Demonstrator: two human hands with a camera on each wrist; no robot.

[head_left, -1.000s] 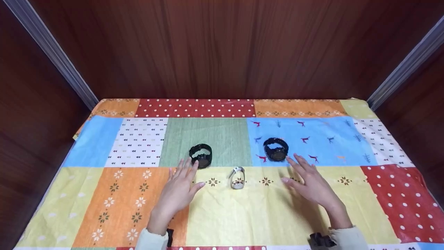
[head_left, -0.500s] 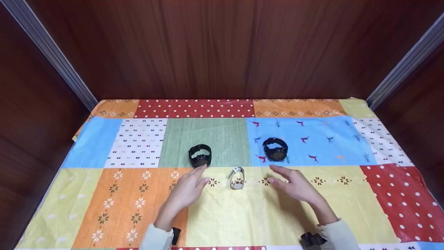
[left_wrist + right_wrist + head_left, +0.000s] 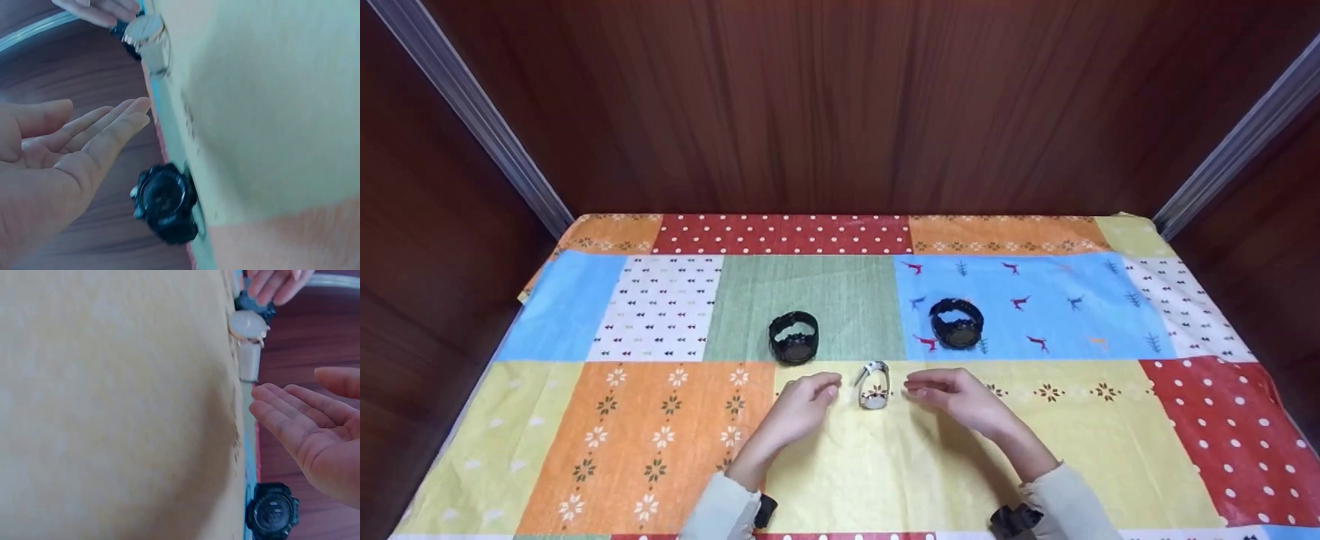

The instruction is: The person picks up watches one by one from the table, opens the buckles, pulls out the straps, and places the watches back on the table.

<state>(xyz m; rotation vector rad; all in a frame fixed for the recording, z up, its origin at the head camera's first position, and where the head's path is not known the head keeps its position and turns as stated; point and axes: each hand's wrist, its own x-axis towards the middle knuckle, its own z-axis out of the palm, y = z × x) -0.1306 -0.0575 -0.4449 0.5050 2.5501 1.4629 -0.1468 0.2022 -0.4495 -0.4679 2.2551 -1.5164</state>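
Note:
A small wristwatch (image 3: 874, 401) with a pale dial and a light strap lies on the yellow part of the cloth. My left hand (image 3: 801, 409) hovers just left of it, fingers loosely extended and holding nothing. On the other side my right hand (image 3: 960, 399) faces it with slightly bent, relaxed fingers, also apart from it. Behind the left hand sits a black digital watch (image 3: 795, 346) on the green patch. A second black watch (image 3: 958, 330) rests on the blue patch, beyond the right hand. Both wrist views show straight fingers and bare palms.
A patchwork tablecloth (image 3: 840, 480) covers the table. Dark wooden panels (image 3: 840, 112) rise behind it and on both sides, with grey metal strips (image 3: 495, 135) at the corners. Each wrist carries a black camera mount (image 3: 1016, 519).
Both hands have moved inward, from near the two black watches to either side of the small pale watch. All three watches have stayed in place.

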